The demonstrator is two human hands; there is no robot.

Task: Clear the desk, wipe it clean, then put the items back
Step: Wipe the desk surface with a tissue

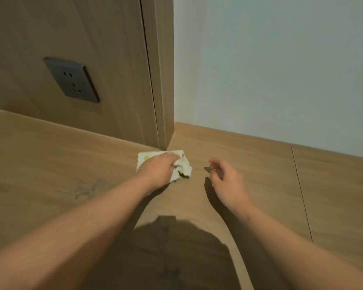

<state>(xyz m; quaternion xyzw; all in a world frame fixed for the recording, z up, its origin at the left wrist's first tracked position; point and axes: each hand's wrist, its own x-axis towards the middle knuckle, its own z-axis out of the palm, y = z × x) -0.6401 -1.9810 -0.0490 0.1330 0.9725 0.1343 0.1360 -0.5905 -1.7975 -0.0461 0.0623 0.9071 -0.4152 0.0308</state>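
A white cloth with yellow-green marks point(184, 167) lies crumpled on the wooden desk point(249, 164), close to the foot of the wooden corner post. My left hand point(158, 169) lies on top of the cloth with its fingers curled into it, gripping it against the desk. My right hand point(225, 178) hovers just to the right of the cloth, a little above the desk. Its fingers are loosely curled and hold nothing.
A wooden wall panel with a dark power socket point(71, 80) rises behind the desk on the left. A white wall point(281, 70) stands at the back right. A wet smear point(90, 188) shines on the desk at the left. A seam point(301, 191) crosses the desktop at right.
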